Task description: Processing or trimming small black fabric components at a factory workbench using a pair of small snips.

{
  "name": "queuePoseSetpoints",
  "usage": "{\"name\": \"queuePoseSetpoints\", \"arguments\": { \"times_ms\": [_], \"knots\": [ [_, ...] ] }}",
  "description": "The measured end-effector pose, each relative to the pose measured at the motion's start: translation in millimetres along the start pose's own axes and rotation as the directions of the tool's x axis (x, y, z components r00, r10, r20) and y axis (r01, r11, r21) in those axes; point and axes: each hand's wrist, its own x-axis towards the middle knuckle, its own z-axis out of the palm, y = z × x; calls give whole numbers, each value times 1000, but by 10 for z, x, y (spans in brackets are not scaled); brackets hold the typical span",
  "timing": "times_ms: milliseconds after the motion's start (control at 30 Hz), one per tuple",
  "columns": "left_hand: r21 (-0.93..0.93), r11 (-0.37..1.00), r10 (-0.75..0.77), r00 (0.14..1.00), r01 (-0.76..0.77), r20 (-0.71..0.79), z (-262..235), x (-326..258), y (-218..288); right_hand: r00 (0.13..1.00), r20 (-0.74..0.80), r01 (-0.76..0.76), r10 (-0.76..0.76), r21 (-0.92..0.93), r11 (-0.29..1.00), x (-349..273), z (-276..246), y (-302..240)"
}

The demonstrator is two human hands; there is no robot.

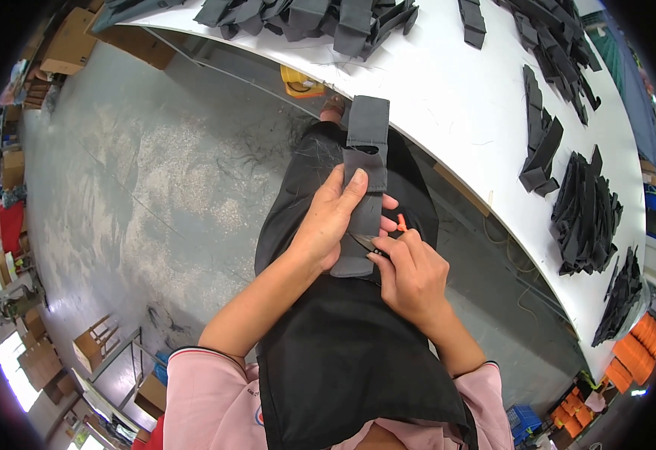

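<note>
**One strap, two hands**

One dark grey fabric strap (367,180) lies along the lap, its long axis pointing away from the person. The left hand (333,221) grips its middle. The right hand (412,274) is closed around small orange-handled snips (388,236) at the strap's near end. Several piles of black pieces (584,214) sit on the white table (448,90).

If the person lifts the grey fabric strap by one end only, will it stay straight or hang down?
The grey strap would probably bend somewhat: it is sewn fabric. Yet it lies fairly flat and straight under the left hand, so it seems thick, not limp. It looks light, and the right hand works on it with small snips.
</note>
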Motion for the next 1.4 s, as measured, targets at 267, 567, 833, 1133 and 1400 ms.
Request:
{"name": "queuePoseSetpoints", "arguments": {
  "times_ms": [267,567,833,1133,1400],
  "knots": [
    [-40,981,-185,972,192,147,-142,21,-84,922,12,-365,387,364,857,28,20,240],
    [293,946,84,976,-142,200,-19,-296,-225,856,-244,-236,456,600,764,175,273,388],
    [455,887,-37,972,-74,230,-226,-236,-326,681,164,-408,714,894,185,313,171,347],
    [741,257,420,762,-621,493,-180,-86,-125,580,658,-646,480,731,-222,282,310,649],
    [554,666,372,866,-500,335,-334,-24,-174,898,-72,-381,434,369,848,-119,-83,150]
  ]
}}
